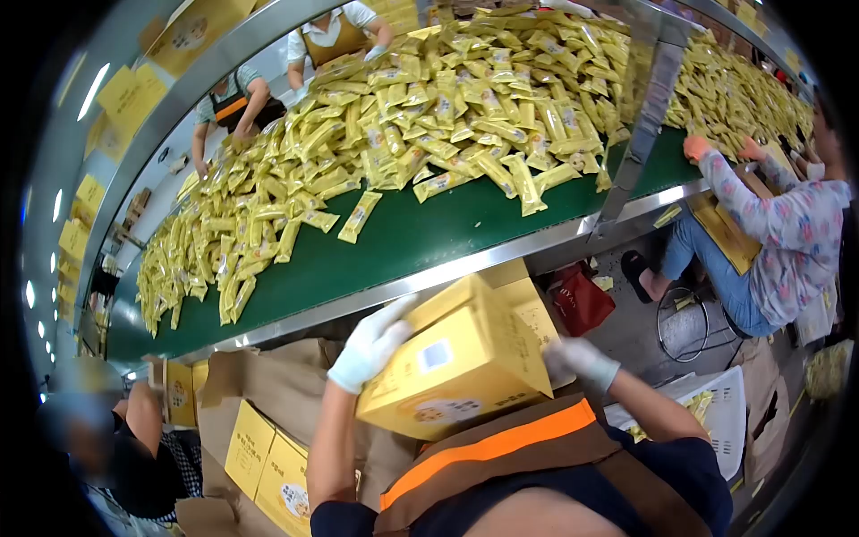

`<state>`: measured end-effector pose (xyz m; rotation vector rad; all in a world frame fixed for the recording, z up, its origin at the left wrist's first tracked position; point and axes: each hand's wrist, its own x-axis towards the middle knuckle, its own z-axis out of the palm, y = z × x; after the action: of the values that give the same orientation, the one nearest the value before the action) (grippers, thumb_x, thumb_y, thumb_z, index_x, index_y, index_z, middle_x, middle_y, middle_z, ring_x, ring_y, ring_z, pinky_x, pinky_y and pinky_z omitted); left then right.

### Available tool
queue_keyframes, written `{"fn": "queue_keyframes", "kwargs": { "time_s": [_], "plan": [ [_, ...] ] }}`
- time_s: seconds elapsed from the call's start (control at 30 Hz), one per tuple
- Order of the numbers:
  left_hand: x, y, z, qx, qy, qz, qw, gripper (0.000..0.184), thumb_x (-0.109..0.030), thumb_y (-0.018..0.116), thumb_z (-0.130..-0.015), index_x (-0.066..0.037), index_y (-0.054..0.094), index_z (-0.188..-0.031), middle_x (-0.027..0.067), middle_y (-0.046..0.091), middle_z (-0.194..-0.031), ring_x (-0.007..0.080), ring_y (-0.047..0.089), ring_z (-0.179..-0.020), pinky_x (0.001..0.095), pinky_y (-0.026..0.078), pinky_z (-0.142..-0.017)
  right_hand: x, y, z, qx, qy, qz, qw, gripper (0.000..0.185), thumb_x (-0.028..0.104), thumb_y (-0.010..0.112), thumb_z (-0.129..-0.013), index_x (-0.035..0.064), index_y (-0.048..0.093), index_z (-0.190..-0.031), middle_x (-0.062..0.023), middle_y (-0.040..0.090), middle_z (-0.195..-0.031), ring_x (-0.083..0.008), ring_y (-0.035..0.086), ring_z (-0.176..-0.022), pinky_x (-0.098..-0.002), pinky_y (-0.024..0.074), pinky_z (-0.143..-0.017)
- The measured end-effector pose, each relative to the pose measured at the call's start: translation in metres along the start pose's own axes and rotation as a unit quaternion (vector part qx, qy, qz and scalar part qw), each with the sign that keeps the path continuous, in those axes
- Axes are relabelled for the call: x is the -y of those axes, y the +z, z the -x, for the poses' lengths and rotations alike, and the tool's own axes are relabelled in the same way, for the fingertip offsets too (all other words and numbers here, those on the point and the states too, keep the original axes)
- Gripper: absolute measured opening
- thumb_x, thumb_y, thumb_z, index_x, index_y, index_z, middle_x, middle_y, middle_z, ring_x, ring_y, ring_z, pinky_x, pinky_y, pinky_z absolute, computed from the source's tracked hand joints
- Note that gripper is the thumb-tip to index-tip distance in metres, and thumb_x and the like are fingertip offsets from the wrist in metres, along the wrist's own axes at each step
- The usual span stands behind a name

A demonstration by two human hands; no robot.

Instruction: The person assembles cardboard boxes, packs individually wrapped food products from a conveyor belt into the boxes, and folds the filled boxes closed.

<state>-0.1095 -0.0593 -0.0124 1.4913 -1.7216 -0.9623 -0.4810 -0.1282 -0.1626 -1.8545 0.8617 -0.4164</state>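
Observation:
A yellow cardboard carton (456, 358) with a white label and a printed round picture is tilted in front of my brown and orange apron. My left hand (374, 343), in a white glove, grips the carton's left upper side. At the carton's right end is my right hand (583, 362), also gloved. Motion smears its fingers, so I cannot tell whether they touch the carton. Behind the carton, another open yellow carton (530, 309) is partly hidden. A large pile of yellow wrapped packets (447, 107) lies on the green conveyor belt (429, 228) beyond my hands.
A metal rail (447, 271) edges the belt, and a post (646, 116) rises from it. Yellow cartons (268, 465) stand in a brown box at lower left. A white basket (723, 421) and red bag (580, 300) are at right. Several people work around the belt.

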Motion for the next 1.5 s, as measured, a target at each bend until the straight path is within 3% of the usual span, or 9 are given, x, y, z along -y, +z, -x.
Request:
{"fn": "queue_keyframes", "kwargs": {
  "time_s": [0.03, 0.17, 0.37, 0.77, 0.9, 1.03, 1.2, 1.33, 1.5],
  "plan": [
    [-0.004, -0.004, 0.006, -0.028, -0.015, 0.026, 0.999, 0.044, -0.022, 0.048, -0.097, 0.003, 0.054, -0.133, 0.0234, 0.062, -0.125, 0.0317, 0.058, -0.118, 0.036, 0.042, -0.103, 0.023, 0.029, 0.018, -0.012, 0.032, -0.303, 0.952, 0.052, 0.029, 0.05, -0.101, 0.0042, 0.036, -0.145, -0.0124, 0.045, -0.144, -0.0242, 0.044, -0.133, -0.0367, 0.0425, -0.105],
    [-0.03, 0.018, 0.02, -0.269, -0.016, 0.177, 0.947, 0.051, -0.036, 0.039, -0.104, 0.003, 0.052, -0.133, 0.0134, 0.063, -0.12, 0.0221, 0.06, -0.11, 0.033, 0.045, -0.097, 0.106, 0.02, -0.004, 0.027, 0.12, -0.651, 0.749, 0.055, 0.027, 0.051, -0.1, -0.0001, 0.035, -0.146, -0.0127, 0.052, -0.139, -0.0219, 0.052, -0.126, -0.0347, 0.0429, -0.105],
    [0.093, 0.071, 0.063, -0.253, -0.039, 0.554, 0.792, 0.055, -0.036, 0.048, -0.1, 0.004, 0.044, -0.138, 0.0159, 0.058, -0.128, 0.0251, 0.057, -0.116, 0.0376, 0.045, -0.1, 0.175, -0.014, -0.046, 0.14, 0.051, -0.483, 0.863, 0.05, 0.027, 0.059, -0.097, -0.0049, 0.05, -0.134, -0.0136, 0.06, -0.128, -0.0182, 0.06, -0.112, -0.0327, 0.0477, -0.097],
    [0.165, 0.123, 0.101, -0.265, -0.115, 0.273, 0.918, 0.047, -0.021, 0.052, -0.097, 0.004, 0.046, -0.137, 0.0151, 0.06, -0.125, 0.0227, 0.06, -0.107, 0.0333, 0.047, -0.095, 0.193, -0.016, -0.123, 0.538, -0.098, 0.222, 0.807, 0.046, 0.026, 0.067, -0.087, -0.0041, 0.06, -0.122, -0.0183, 0.068, -0.113, -0.028, 0.063, -0.103, -0.0381, 0.047, -0.093],
    [0.003, 0.057, 0.034, -0.398, -0.039, 0.113, 0.909, 0.048, -0.012, 0.052, -0.094, 0.003, 0.045, -0.139, 0.0153, 0.054, -0.134, 0.0219, 0.056, -0.112, 0.0296, 0.046, -0.095, 0.174, 0.021, -0.134, 0.557, -0.062, 0.229, 0.795, 0.051, 0.03, 0.065, -0.086, 0.0, 0.058, -0.126, -0.0201, 0.066, -0.114, -0.0328, 0.062, -0.103, -0.042, 0.0463, -0.093],
    [-0.035, 0.047, -0.033, -0.1, 0.135, -0.335, 0.927, 0.038, -0.021, 0.051, -0.096, -0.006, 0.057, -0.13, 0.0174, 0.06, -0.128, 0.0318, 0.054, -0.122, 0.0453, 0.042, -0.102, 0.183, 0.029, -0.119, 0.392, -0.123, 0.287, 0.865, 0.051, 0.047, 0.053, -0.091, 0.0072, 0.063, -0.121, -0.0143, 0.07, -0.106, -0.034, 0.065, -0.095, -0.0432, 0.0503, -0.084],
    [-0.006, 0.057, -0.022, 0.11, -0.109, -0.521, 0.84, 0.066, -0.044, 0.074, -0.077, -0.018, 0.054, -0.135, 0.0173, 0.039, -0.15, 0.0384, 0.029, -0.141, 0.0524, 0.041, -0.099, 0.102, -0.011, -0.068, -0.16, -0.128, 0.491, 0.847, 0.049, 0.046, 0.061, -0.085, 0.0139, 0.06, -0.122, -0.0207, 0.053, -0.131, -0.0414, 0.044, -0.126, -0.0587, 0.0324, -0.103],
    [0.073, 0.076, -0.001, -0.006, -0.04, -0.295, 0.955, 0.083, -0.037, 0.069, -0.078, -0.023, 0.031, -0.151, 0.0332, 0.017, -0.154, 0.0627, 0.012, -0.137, 0.0606, 0.025, -0.112, 0.068, 0.003, -0.059, -0.069, 0.039, 0.314, 0.946, 0.087, 0.049, 0.065, -0.079, 0.0069, 0.033, -0.148, -0.0255, 0.027, -0.153, -0.043, 0.025, -0.142, -0.0467, 0.0267, -0.115],
    [0.067, 0.098, 0.03, 0.002, -0.049, 0.198, 0.979, 0.092, -0.01, 0.054, -0.083, -0.001, -0.003, -0.155, 0.0211, -0.005, -0.162, 0.0309, -0.006, -0.151, 0.0346, 0.003, -0.12, 0.034, 0.038, -0.035, -0.008, 0.027, -0.135, 0.99, 0.087, 0.025, 0.061, -0.086, -0.0064, 0.014, -0.152, -0.0235, 0.024, -0.156, -0.0308, 0.018, -0.148, -0.0358, 0.0154, -0.119]
  ]
}}
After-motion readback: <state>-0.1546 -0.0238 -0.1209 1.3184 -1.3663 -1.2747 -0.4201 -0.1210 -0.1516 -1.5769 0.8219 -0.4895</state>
